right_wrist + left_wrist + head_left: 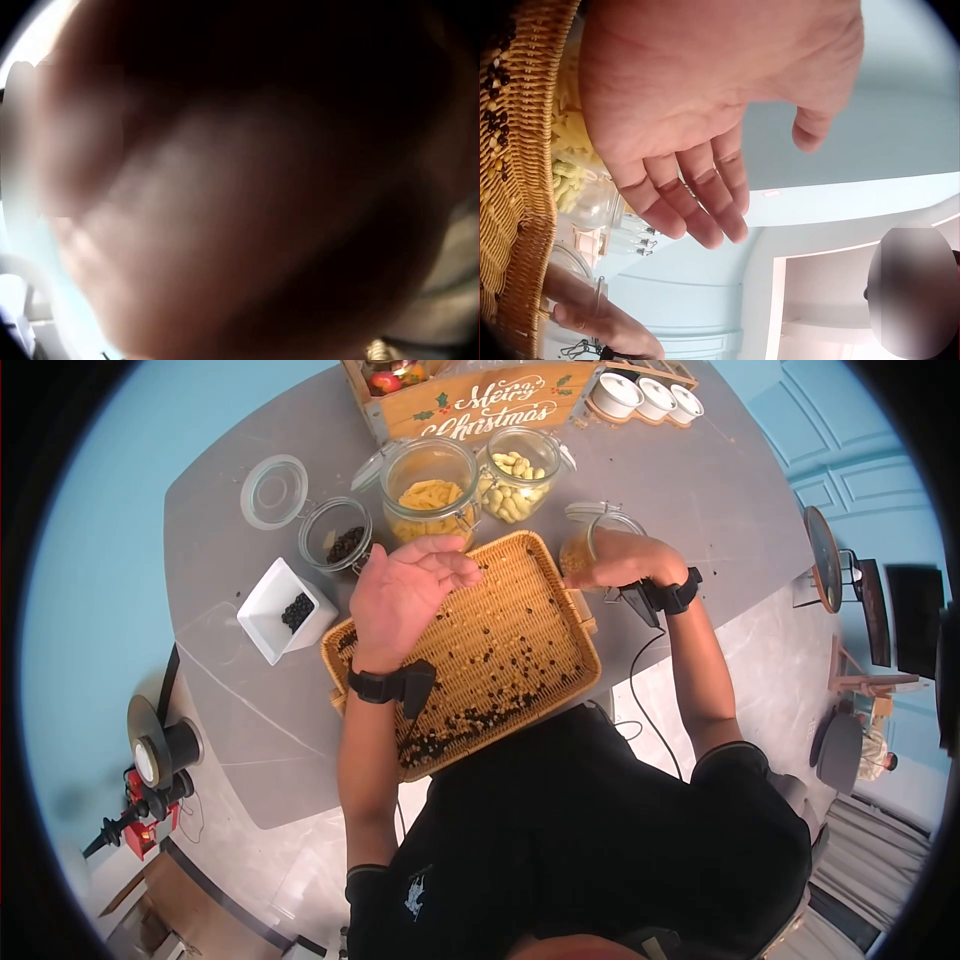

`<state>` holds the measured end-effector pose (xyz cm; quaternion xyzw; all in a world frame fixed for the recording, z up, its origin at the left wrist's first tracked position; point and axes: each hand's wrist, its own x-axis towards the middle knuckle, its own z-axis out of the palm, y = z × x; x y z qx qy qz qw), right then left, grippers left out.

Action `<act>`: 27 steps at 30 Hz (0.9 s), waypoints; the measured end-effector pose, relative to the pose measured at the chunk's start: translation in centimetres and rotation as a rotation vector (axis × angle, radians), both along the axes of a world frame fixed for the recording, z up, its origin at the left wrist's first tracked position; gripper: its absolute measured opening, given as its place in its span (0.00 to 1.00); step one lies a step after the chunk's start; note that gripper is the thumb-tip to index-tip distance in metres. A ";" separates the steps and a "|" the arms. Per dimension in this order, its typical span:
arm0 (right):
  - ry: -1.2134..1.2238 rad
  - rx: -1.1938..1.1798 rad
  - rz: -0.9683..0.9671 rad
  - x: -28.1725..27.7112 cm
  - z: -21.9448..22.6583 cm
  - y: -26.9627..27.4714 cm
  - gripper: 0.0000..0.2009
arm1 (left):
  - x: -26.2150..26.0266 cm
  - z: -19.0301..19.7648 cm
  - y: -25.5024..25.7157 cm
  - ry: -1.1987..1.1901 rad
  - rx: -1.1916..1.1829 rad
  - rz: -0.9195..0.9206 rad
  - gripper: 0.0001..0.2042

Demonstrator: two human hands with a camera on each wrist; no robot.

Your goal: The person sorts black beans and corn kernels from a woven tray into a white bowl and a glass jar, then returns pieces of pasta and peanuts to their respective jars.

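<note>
A wicker basket (520,610) with scattered black and pale yellow bits, thickest along its near edge, lies tilted before the person. The left hand (405,595) is over its left side, palm up, holding nothing; in the left wrist view this hand (697,97) has its fingers extended and thumb apart. Beside the basket's right edge, the right hand (630,558) is over a glass jar (598,520), partly covering it. Its fingers point toward the basket in the left wrist view (607,326), their tips hidden. The right wrist view is dark and blurred.
Behind the basket stand a jar of yellow pieces (430,510) and a jar of pale green pods (515,485). Leftward are a jar of dark pieces (345,545) and a white dish (275,615) with black beans. A wooden Christmas crate (490,405) stands farther back.
</note>
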<state>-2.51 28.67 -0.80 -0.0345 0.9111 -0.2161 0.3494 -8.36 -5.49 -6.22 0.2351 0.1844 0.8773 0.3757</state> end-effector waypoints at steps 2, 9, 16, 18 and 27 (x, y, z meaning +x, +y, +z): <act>0.083 -0.065 0.029 0.1 -0.2 -0.2 0.21 | 0.0 0.0 0.0 0.000 0.011 -0.002 0.42; 0.007 -0.041 0.003 0.3 2.5 -1.4 0.22 | 0.1 0.2 0.2 -0.008 -0.031 0.010 0.39; 0.127 0.068 -0.241 1.8 2.9 -2.8 0.38 | 0.6 1.1 0.4 -0.033 -0.204 0.081 0.40; 0.160 0.098 -0.255 1.9 2.9 -2.9 0.43 | 0.6 1.2 0.5 -0.033 -0.216 0.080 0.40; 0.288 0.106 -0.266 2.1 1.6 -2.4 0.46 | 0.6 1.2 0.7 0.001 -0.259 0.080 0.40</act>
